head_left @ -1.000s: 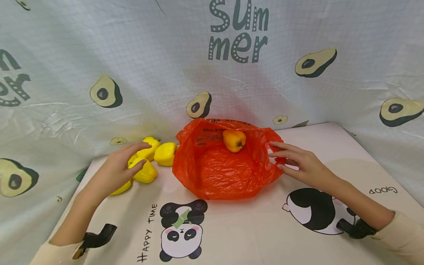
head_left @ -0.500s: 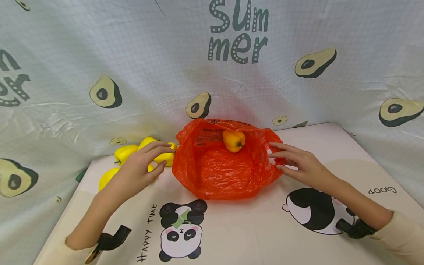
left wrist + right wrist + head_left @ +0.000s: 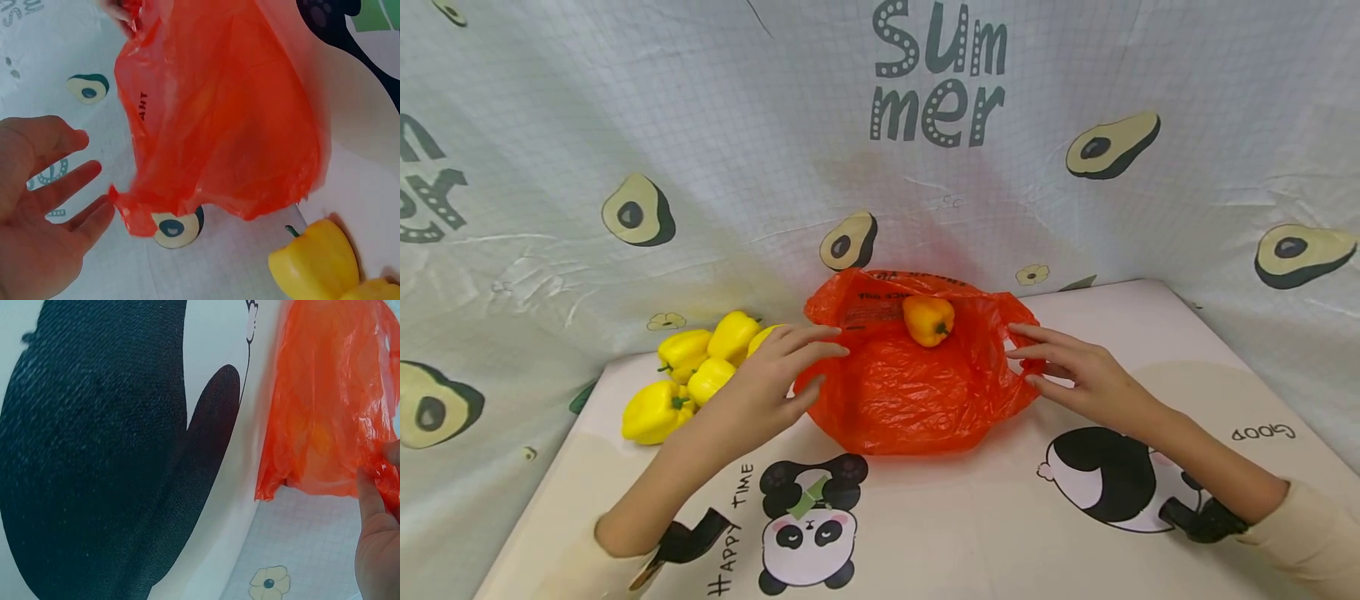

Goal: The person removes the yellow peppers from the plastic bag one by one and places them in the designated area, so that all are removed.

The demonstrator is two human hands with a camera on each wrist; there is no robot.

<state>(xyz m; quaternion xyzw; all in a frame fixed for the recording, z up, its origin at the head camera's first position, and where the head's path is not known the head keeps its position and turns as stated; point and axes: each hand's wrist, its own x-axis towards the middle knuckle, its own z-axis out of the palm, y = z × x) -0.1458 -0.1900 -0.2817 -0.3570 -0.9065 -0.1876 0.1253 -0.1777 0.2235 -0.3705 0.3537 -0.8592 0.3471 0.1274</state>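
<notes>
A red plastic bag (image 3: 898, 408) lies on the table with its mouth spread toward me. Inside it, near the back, rests an orange bell pepper (image 3: 928, 320). My right hand (image 3: 1078, 371) holds the bag's right edge; the right wrist view shows thumb and finger (image 3: 371, 503) pinching the bunched plastic. At the bag's left rim is my left hand (image 3: 778, 375), its fingers spread and slightly bent, with nothing between them. In the left wrist view one fingertip is beside a loose corner of the bag; contact is unclear.
Several yellow bell peppers (image 3: 655, 412) lie grouped left of the bag, one partly hidden behind my left hand. A printed cloth backdrop (image 3: 737, 125) stands behind the table (image 3: 970, 517). Each wrist carries a black camera mount (image 3: 696, 537).
My left hand has moved right, from over the yellow peppers to the bag's left rim, uncovering several peppers. The right hand keeps its hold on the bag.
</notes>
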